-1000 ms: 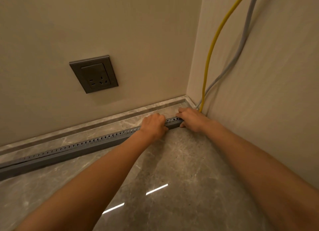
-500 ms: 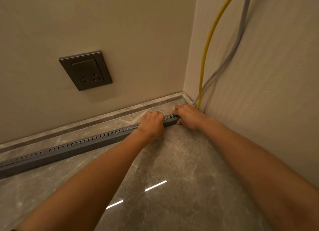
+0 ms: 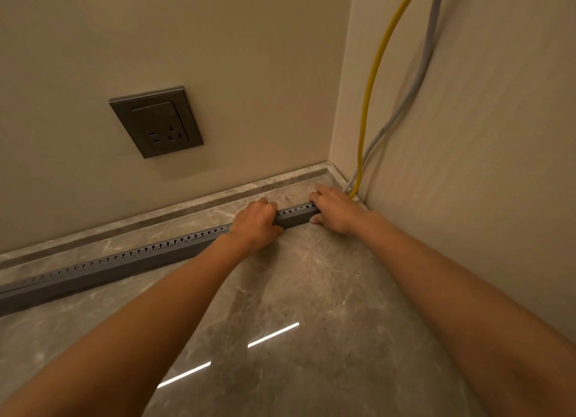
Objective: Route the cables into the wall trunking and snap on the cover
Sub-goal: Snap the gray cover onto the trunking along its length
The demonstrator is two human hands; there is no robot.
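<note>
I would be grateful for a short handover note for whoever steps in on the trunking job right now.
Left hand: closed over the grey slotted trunking, a little short of its corner end.
Right hand: gripping the corner end itself.
Trunking lies on the marble floor along the skirting.
Yellow cable and grey cable hang down the right wall into the corner.
Done: trunking placed by the wall.
Left: route the cables and snap on the cover; whether any cover is fitted cannot be told.

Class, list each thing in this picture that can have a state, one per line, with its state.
Trunking: lying on floor, both hands gripping its corner end.
Yellow cable: hanging loose down wall.
Grey cables: hanging loose.
Socket: nothing plugged in.
Left hand: closed on trunking.
Right hand: closed on trunking.
</note>
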